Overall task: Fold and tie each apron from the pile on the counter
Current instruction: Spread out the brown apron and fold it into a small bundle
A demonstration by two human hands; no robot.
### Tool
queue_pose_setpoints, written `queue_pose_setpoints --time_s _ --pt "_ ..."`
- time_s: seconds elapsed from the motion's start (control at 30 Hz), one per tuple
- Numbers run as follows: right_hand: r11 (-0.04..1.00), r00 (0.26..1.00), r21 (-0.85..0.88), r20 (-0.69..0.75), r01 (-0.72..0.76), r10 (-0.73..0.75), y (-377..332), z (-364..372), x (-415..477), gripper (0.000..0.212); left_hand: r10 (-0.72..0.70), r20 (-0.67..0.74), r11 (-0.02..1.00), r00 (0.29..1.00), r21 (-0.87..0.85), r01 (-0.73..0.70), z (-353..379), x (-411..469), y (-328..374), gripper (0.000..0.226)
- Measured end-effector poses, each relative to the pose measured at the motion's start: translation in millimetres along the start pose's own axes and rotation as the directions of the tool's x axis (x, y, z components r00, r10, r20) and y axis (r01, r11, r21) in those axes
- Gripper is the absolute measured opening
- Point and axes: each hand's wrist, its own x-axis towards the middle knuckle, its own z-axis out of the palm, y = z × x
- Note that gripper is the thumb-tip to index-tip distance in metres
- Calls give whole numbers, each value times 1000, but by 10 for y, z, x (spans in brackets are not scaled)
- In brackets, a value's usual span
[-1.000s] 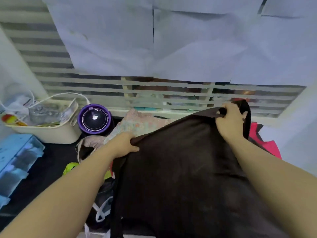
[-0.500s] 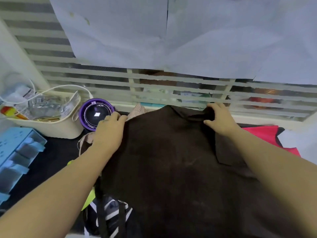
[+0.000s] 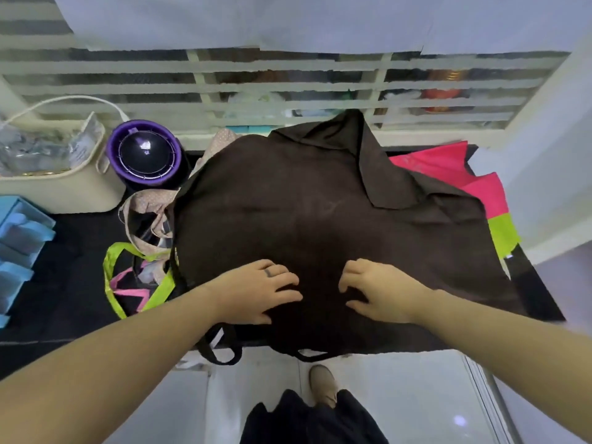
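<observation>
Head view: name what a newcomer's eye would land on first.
A dark brown apron lies spread over the counter pile, with the left hand and right hand resting on its near part. A purple-rimmed round device stands at back left; pink and lime fabric peeks out at right.

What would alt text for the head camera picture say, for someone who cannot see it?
A person's left hand and right hand rest on a dark brown apron spread over a pile of bright aprons on a black counter. A purple-rimmed round object and a cream basket sit to the left.
</observation>
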Motion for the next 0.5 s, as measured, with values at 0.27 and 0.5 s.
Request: queue_pose_setpoints --time_s 0.27,0.5 --pt "978 973 -184 190 -96 131 -184 484 -343 71 -122 336 993 934 37 116 243 -48 289 94" --pt "928 985 -370 132 -52 108 -145 669 -449 90 -230 178 971 957 -27 238 270 40 522 57"
